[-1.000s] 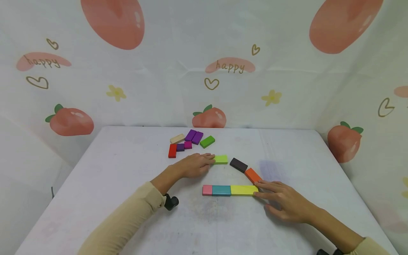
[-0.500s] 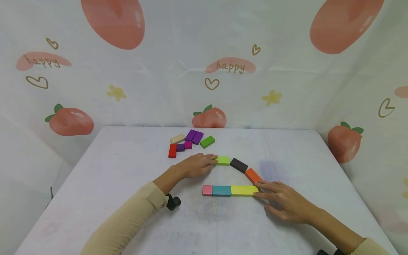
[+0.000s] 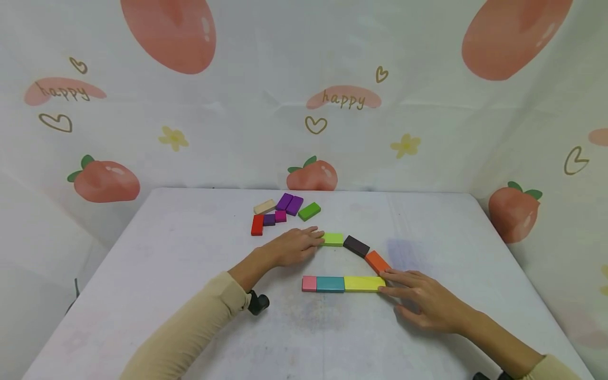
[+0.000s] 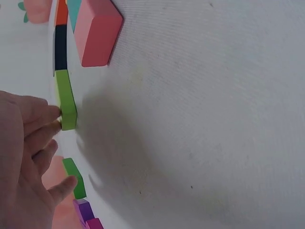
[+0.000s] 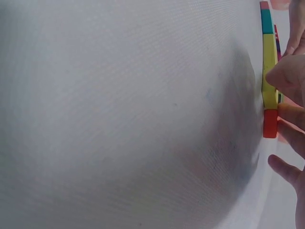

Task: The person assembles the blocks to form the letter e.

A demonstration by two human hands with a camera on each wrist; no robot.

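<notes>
The fingertips of my left hand (image 3: pixel 294 247) touch the left end of a light green block (image 3: pixel 334 239), the fingers fairly straight. To its right, a black block (image 3: pixel 356 246) and an orange block (image 3: pixel 377 261) slope down in an arc. My right hand (image 3: pixel 425 301) rests its spread fingertips at the orange block's lower end and the right end of a yellow block (image 3: pixel 363 284). A teal block (image 3: pixel 330 284) and a pink block (image 3: pixel 309 284) continue that straight row leftward. In the left wrist view, the light green block (image 4: pixel 66 100) meets the black one end to end.
Behind my left hand lies a loose group: a green block (image 3: pixel 310 211), two purple blocks (image 3: pixel 294 206), a magenta cube (image 3: pixel 280 216), a dark violet cube (image 3: pixel 269 219), a red block (image 3: pixel 257 225) and a beige block (image 3: pixel 264 206). A printed cloth stands behind the white table (image 3: pixel 199 295).
My left hand has slid the light green block slightly right, closing the gap to the black block. Over the last half second it has barely moved. My right hand stays in place.
</notes>
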